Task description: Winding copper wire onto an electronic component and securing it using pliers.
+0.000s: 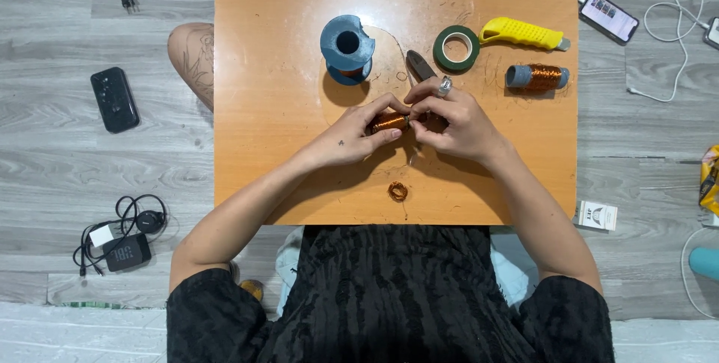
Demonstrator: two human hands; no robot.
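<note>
1. Both forearms come in from the near edge and meet over the middle of the orange worktop (255, 108), wrists angled inward.
2. The left hand (352, 137) curls around a small copper wire coil (388, 122), thumb and fingers pinching its left end.
3. The right hand (453, 120), ring on one finger, bends its fingers down onto the coil's right end, pinching there too; the fingertips of both hands almost touch.
4. The coil lies level between the hands, just above the worktop's centre.
5. Right behind the hands: a dark pliers handle (419, 65), a grey-blue spool (347, 49) far left, a green tape roll (457, 47), a yellow utility knife (523, 34) and a copper wire bobbin (538, 77) far right.
6. A small loose copper ring (398, 191) sits near the near edge, apart from the hands.
7. Open room: the worktop's left side and near right corner are bare wood, well apart from every edge.
</note>
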